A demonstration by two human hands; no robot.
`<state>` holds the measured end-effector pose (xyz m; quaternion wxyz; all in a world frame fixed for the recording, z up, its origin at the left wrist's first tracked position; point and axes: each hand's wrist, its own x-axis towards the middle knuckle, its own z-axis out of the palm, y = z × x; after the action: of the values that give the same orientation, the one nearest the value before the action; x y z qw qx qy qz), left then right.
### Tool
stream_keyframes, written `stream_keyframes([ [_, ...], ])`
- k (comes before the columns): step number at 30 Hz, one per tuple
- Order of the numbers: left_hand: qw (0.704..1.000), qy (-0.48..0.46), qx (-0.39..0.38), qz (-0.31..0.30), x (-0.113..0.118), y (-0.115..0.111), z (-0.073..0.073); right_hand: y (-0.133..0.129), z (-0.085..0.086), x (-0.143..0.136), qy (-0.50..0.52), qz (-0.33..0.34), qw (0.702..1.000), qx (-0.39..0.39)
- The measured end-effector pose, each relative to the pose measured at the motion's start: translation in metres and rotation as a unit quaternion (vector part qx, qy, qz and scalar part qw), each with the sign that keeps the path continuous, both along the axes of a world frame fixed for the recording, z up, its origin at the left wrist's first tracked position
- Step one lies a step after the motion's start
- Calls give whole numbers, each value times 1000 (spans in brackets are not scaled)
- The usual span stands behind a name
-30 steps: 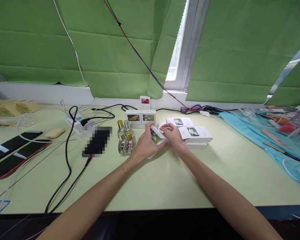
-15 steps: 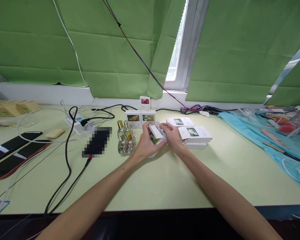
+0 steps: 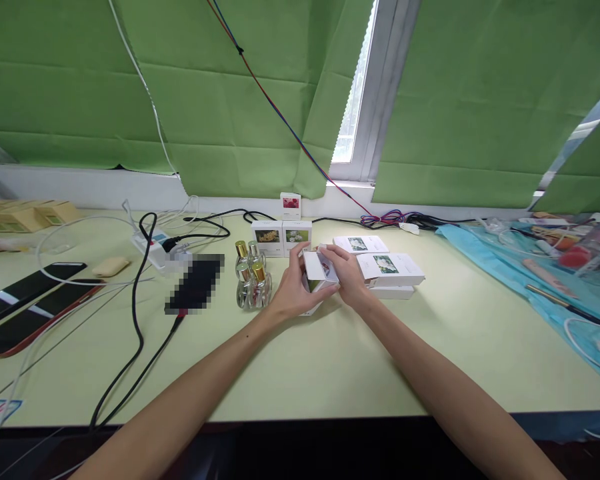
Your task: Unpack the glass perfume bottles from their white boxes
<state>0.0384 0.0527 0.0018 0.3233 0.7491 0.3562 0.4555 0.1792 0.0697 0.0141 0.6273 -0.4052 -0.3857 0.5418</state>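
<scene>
A small white box (image 3: 316, 270) with an open end is held between my hands at mid-table. My left hand (image 3: 296, 283) wraps round its left side, thumb along the near edge. The bent fingers of my right hand (image 3: 344, 270) press on its right side at the raised flap. Something round shows inside the opening, too small to name. Several glass bottles (image 3: 253, 288) with gold and silver caps stand left of my left hand. Right of my right hand lie white boxes (image 3: 393, 267) with flower pictures, some stacked.
Upright picture boxes (image 3: 282, 239) stand behind my hands. To the left are a pixelated dark device (image 3: 195, 283), black cables, a power strip (image 3: 153, 250) and two phones (image 3: 30, 313). A blue sheet (image 3: 555, 293) with assorted items covers the right side.
The box has turned slightly in my hands, so its open end and the inside now show more. My right fingers have shifted a little along the flap.
</scene>
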Motion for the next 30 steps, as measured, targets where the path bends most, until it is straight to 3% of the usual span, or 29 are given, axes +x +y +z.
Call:
stream_keyframes([
  [12, 1000, -2, 1, -1, -4, 5, 3, 1, -1, 1, 14, -28, 998, 56],
  [19, 999, -26, -8, -31, -4, 8, -1, 4, -2, 1, 20, -57, 997, 47],
  [25, 1000, 29, -3, -1, -6, 4, 0, 5, -4, 2, 32, -96, 994, 46],
  [30, 1000, 16, 1, -13, -5, 1, 3, 7, -5, 3, 28, -118, 991, 53],
])
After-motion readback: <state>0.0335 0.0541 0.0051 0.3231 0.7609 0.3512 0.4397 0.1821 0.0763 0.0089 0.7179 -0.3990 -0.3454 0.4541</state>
